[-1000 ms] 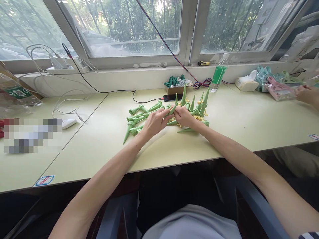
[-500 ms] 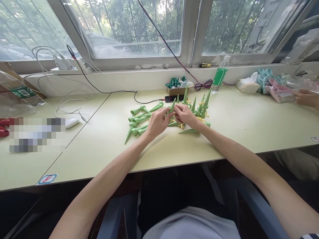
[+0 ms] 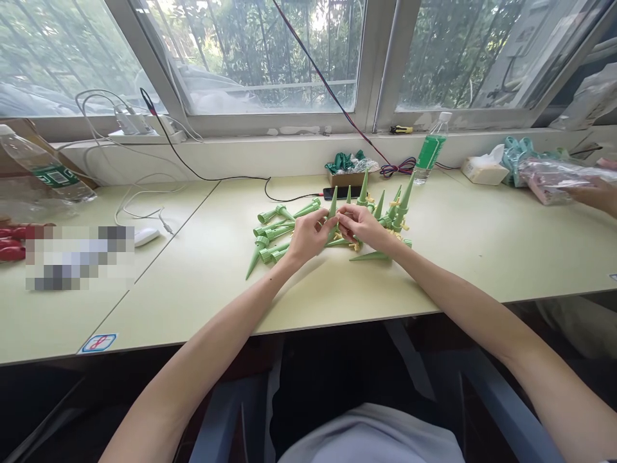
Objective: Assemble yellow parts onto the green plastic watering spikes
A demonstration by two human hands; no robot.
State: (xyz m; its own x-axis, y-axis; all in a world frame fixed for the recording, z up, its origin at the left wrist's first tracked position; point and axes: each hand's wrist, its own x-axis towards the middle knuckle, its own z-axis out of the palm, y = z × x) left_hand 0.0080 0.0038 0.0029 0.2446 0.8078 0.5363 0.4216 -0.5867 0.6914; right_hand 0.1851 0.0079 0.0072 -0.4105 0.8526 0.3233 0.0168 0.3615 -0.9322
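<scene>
My left hand (image 3: 311, 236) is closed around a green plant watering spike (image 3: 333, 202), its point turned up. Close beside it, my right hand (image 3: 362, 225) pinches at the same spike's side; what lies between its fingertips is too small and hidden to make out. Several loose green spikes (image 3: 263, 241) lie in a pile left of and behind my left hand. Past my right hand, several spikes with small yellow valves stand upright, among them a tall spike (image 3: 403, 200). One more green spike (image 3: 370, 256) lies flat below my right wrist.
Behind the spikes are a phone (image 3: 343, 193) on a cable and a small cardboard box (image 3: 351, 177). A water bottle (image 3: 430, 149) stands back right, near a tissue pack (image 3: 484, 168). Another person's hand (image 3: 595, 193) rests by plastic bags at far right. A white charger (image 3: 146, 236) lies left.
The spike in my left hand is now more upright. My hands stay close together. At far right, the other person's hand has shifted with a clear plastic bag. The whole view has moved slightly.
</scene>
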